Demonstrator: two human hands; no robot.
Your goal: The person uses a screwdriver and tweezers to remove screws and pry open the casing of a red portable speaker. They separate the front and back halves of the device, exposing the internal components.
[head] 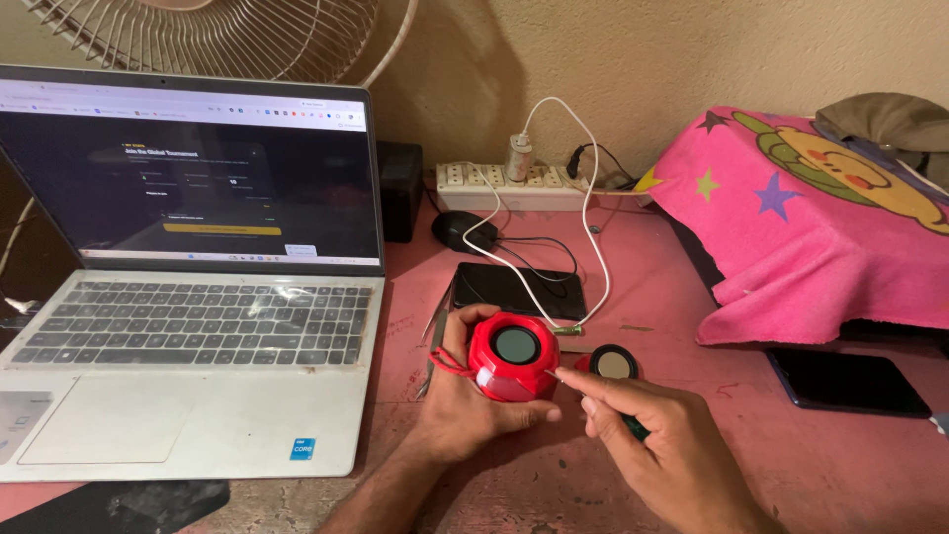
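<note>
Sitting open at the left of a pink table (791, 465), a silver laptop (188, 326) shows a dark web page. Beside it, the left hand (460, 405) grips a small red round speaker (512, 356), while the right hand (657, 440) pinches a thin tool against its edge. Behind lie a dark phone (514, 290) and white cable (593, 227); a pink cloth (820, 218) covers something at right.

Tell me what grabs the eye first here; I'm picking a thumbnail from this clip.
The small round red speaker at centre front, cupped in the left hand while the right hand puts a thin tool to its side. At left an open silver laptop glows with a dark web page. At right a bright pink cartoon-print towel lies draped over something on the pink table.
</note>
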